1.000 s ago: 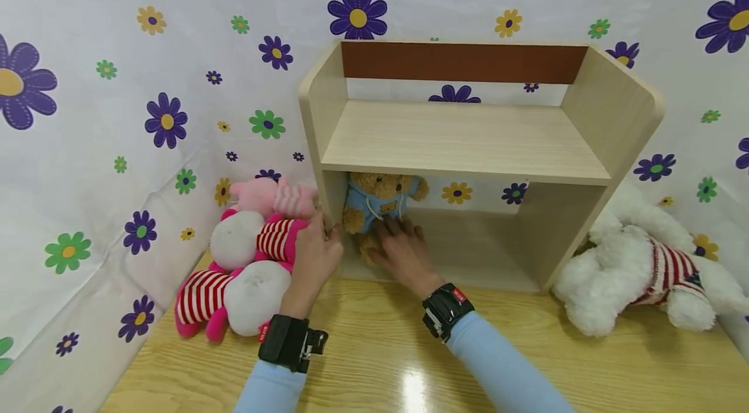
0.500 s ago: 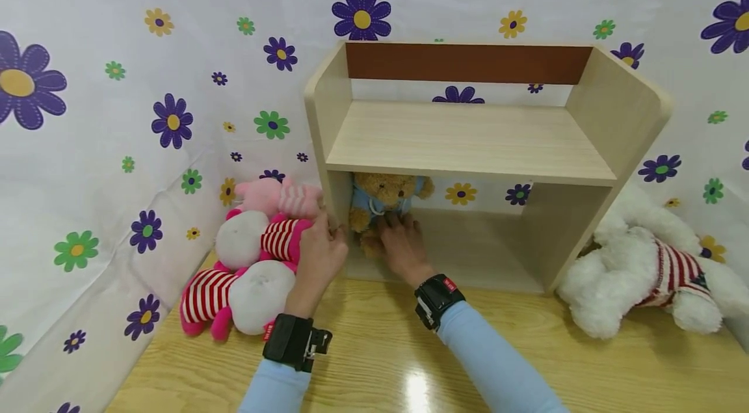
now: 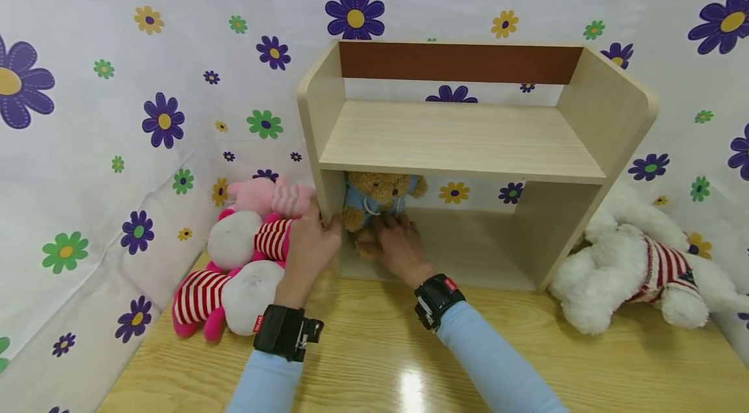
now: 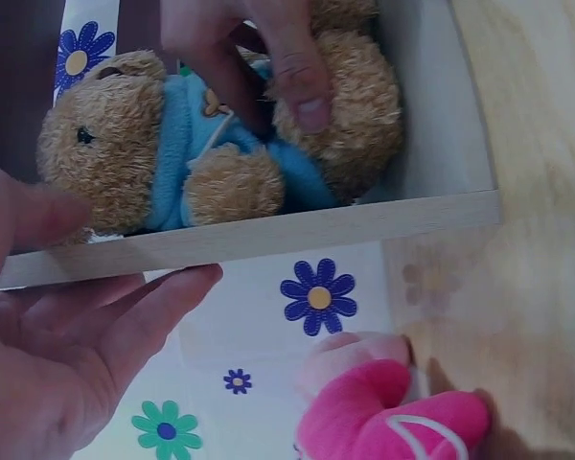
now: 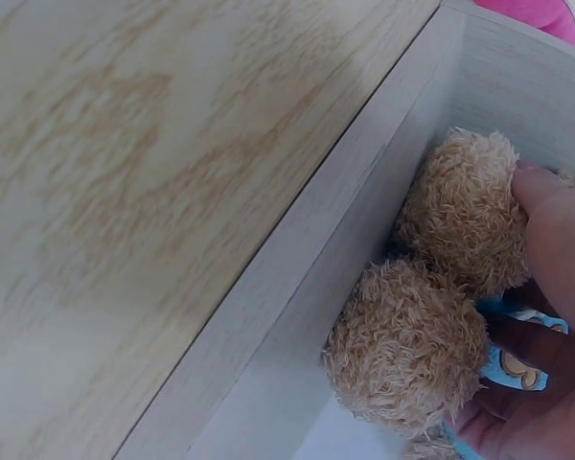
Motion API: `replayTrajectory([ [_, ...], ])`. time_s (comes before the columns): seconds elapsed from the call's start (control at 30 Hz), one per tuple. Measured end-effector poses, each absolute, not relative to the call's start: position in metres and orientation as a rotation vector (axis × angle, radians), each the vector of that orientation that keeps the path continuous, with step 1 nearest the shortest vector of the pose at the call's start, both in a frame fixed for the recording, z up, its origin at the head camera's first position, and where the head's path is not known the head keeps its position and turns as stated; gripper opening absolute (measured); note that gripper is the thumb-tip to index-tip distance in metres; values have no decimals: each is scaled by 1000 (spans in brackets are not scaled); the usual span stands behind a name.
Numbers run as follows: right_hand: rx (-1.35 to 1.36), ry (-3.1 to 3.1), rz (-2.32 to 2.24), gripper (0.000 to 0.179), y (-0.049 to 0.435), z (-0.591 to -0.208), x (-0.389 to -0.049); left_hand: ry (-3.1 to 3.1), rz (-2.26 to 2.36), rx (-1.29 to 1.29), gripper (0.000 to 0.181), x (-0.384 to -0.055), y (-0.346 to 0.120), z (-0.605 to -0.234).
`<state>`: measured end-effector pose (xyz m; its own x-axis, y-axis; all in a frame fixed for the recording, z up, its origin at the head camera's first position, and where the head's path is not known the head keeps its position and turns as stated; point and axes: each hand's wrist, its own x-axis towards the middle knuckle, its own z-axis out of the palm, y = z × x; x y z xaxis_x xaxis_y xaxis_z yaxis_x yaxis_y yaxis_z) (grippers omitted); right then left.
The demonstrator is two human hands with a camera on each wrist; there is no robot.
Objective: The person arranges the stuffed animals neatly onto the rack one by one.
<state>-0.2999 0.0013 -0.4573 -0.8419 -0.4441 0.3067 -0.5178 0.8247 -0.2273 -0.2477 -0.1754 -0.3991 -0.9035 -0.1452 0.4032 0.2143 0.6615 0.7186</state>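
A brown teddy bear (image 3: 383,188) in a light blue hoodie sits in the left corner of the lower compartment of a wooden shelf (image 3: 462,140). My right hand (image 3: 404,247) holds the bear low on its front. In the right wrist view the thumb lies on one furry leg (image 5: 465,211), and the fingers curl against the belly beside the other leg (image 5: 407,350). My left hand (image 3: 307,250) grips the shelf's left side panel (image 4: 268,235), thumb inside near the bear's head and fingers outside. The upper board hides the top of the bear's head.
Left of the shelf lie several plush toys: a pink one (image 3: 254,195) and pink-and-white ones (image 3: 251,296) in red stripes. White plush toys (image 3: 608,270), one in a striped sweater, lean by the right side. The wooden table (image 3: 363,348) runs in front.
The bear sits slightly lower, with more of its face showing under the upper board. My right hand has shifted a little forward and left with it. The left hand keeps its grip.
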Motion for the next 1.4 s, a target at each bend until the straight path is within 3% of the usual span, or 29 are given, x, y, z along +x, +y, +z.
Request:
replayTrajectory([
  [0.5,772,-2836,563,67,23,-451,-290,-2431,-1076,-51,34,-246,-172,-403],
  [0.67,819,-2751,592,63,33,-454,-285,-2418,-1060,-27,23,-247,-171,-404],
  [1.07,882,-2564,705,56,58,-463,-277,-2416,-1059,-28,20,-245,-170,-401],
  [1.4,936,-2559,543,47,85,-468,-262,-2426,-1067,-17,23,-246,-171,-404],
])
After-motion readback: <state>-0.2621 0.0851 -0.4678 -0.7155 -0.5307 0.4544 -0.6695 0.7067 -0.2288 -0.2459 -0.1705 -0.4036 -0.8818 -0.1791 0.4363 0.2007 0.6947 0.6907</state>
